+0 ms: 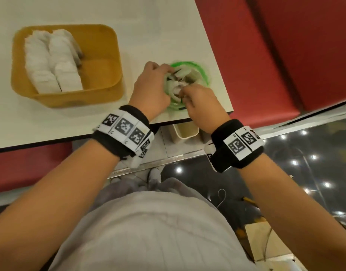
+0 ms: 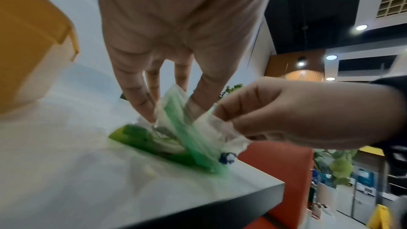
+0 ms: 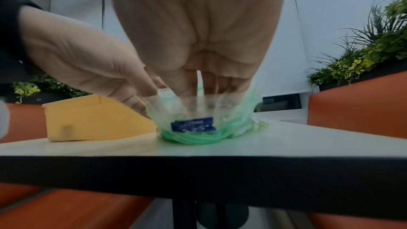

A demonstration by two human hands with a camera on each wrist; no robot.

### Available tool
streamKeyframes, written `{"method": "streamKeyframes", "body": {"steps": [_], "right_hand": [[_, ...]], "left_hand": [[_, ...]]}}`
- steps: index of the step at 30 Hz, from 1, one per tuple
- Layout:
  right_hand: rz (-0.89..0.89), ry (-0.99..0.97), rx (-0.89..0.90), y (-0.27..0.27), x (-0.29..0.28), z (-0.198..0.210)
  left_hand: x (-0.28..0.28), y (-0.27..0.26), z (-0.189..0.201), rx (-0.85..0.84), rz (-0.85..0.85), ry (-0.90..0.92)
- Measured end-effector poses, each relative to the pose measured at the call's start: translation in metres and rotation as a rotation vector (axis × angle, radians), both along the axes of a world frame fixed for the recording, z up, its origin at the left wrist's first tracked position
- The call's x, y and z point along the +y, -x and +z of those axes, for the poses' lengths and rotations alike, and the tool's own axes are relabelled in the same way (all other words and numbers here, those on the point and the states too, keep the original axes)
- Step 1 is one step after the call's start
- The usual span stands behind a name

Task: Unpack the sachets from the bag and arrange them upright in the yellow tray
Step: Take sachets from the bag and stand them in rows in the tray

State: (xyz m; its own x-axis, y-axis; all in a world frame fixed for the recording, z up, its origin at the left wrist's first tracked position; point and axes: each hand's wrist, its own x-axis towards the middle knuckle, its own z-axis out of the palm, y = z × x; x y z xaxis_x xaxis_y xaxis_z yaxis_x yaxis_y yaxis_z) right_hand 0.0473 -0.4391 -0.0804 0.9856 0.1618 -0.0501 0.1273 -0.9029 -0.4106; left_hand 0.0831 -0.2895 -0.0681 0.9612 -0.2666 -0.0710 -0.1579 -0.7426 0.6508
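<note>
A clear and green plastic bag stands opened near the table's front right corner, with white sachets inside. My left hand grips the bag's left rim, fingers curled over it. From the near side my right hand pinches the bag's film. Its fingertips point down into the bag's mouth. The bag carries a blue label. To the left, the yellow tray holds two rows of white sachets standing upright along its left side.
The bag sits close to the table's dark front edge and right edge. Red bench seats flank the table. A small beige bin stands on the floor under the table's edge. The tray's right half is bare.
</note>
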Motion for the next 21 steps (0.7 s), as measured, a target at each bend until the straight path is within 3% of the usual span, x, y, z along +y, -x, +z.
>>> {"method": "streamKeyframes", "body": {"steps": [8, 14, 21], "right_hand": [[-0.084, -0.034, -0.093, -0.010, 0.000, 0.025], [-0.028, 0.081, 0.031, -0.039, 0.009, 0.007], [-0.180, -0.192, -0.045, -0.047, -0.006, 0.007]], "left_hand": [[0.000, 0.000, 0.006, 0.026, -0.073, 0.005], [-0.006, 0.006, 0.009, -0.002, -0.134, 0.032], [0.001, 0.000, 0.007, -0.030, -0.098, 0.031]]}}
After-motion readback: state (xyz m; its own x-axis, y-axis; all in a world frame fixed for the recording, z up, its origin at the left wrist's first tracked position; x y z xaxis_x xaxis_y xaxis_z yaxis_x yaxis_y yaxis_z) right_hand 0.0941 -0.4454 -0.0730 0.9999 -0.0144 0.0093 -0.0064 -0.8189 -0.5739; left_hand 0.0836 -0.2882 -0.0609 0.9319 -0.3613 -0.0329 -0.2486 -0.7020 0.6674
